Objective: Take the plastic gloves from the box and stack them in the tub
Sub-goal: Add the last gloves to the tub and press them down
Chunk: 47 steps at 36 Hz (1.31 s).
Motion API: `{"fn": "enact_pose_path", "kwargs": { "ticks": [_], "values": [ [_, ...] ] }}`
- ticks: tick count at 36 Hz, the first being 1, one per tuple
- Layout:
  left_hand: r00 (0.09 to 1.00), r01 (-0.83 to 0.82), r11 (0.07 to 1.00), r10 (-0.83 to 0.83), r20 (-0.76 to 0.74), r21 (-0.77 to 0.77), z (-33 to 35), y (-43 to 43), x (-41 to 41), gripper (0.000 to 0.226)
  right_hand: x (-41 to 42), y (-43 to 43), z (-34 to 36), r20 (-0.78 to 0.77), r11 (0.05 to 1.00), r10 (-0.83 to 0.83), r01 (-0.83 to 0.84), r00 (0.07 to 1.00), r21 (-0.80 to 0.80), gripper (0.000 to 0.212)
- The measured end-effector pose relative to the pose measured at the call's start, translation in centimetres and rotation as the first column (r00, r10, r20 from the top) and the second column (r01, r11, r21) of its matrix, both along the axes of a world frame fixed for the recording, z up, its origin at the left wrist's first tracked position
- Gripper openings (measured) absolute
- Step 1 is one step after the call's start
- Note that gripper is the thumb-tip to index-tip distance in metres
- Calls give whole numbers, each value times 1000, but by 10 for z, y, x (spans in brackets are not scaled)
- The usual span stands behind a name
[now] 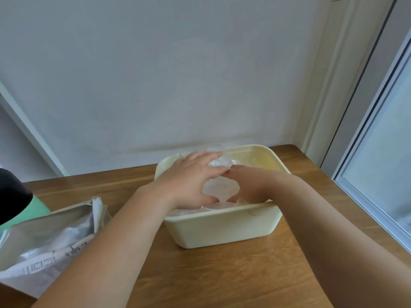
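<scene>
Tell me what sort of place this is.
Probably a room in a home, at a corner by a window or glass door. A wooden table stands against a plain white wall, a pale window frame runs down the right, and a cream plastic tub sits on the table.

We record soft, even daylight, brightest at the window (378, 174) on the right. A faint shadow lies on the counter (222, 281) along the near base of the tub (222, 227); its far inner wall shows a mild sheen. The whole frame is slightly soft, the left hand (191, 178) blurred at the fingertips. Straight lines bow toward both side edges.
</scene>
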<state>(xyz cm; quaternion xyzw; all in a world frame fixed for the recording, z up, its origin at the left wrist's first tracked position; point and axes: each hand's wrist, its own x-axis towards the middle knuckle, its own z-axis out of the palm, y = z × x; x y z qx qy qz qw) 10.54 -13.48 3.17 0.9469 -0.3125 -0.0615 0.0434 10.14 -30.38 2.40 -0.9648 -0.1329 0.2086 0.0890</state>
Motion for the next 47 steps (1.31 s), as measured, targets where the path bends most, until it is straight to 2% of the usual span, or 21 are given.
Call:
{"fn": "enact_pose_path", "kwargs": {
  "ticks": [3, 7, 11, 13, 16, 18, 21, 25, 29, 32, 39, 47],
  "values": [
    [981, -19, 982, 54, -184, 188, -12, 0, 9, 81, 1, 0, -1, -54, 1000, 0, -1, 999, -23, 81],
    [956, 2, 933, 104, -275, 361, -18, -6, 13, 76, 1, -1, -2, -129, 995, -31, 18, 991, -99, 68],
    [936, -18, 924, 149, -317, 381, -16, -12, 10, 72, -1, -3, 1, -148, 988, -41, 18, 988, -154, 64],
    [934, -57, 945, 164, -317, 321, -13, -10, 8, 70, -1, -6, 1, -135, 993, -56, 41, 989, -113, 69],
    [930, -187, 973, 219, -294, 134, -7, -2, 4, 71, -5, -11, 2, -83, 989, -134, 139, 987, 52, 81],
    [933, -271, 962, 255, -255, -32, 1, 5, -2, 75, -8, -13, 7, 30, 966, -208, 200, 978, 166, 73],
    [952, -296, 928, 267, -150, -225, 12, 18, -11, 58, -14, -13, 18, 230, 936, -291, 227, 929, 268, 51],
    [948, -306, 858, 312, -55, -412, 20, 40, -28, 30, -24, 1, 28, 368, 891, -341, 171, 865, 421, 40],
    [920, -342, 772, 392, -23, -536, 22, 70, -46, 23, -36, 37, 34, 429, 808, -373, 61, 823, 586, 31],
    [887, -390, 724, 460, -22, -568, 20, 100, -62, 21, -42, 74, 36, 448, 733, -371, -41, 813, 679, 27],
    [776, -567, 650, 628, -62, -506, 7, 172, -99, 26, -61, 162, 20, 464, 700, -146, -240, 874, 673, 24],
    [750, -662, 739, 649, -132, -128, -20, 201, -98, 35, -46, 216, -27, 260, 772, -24, -147, 965, 618, 37]
  ]
}}
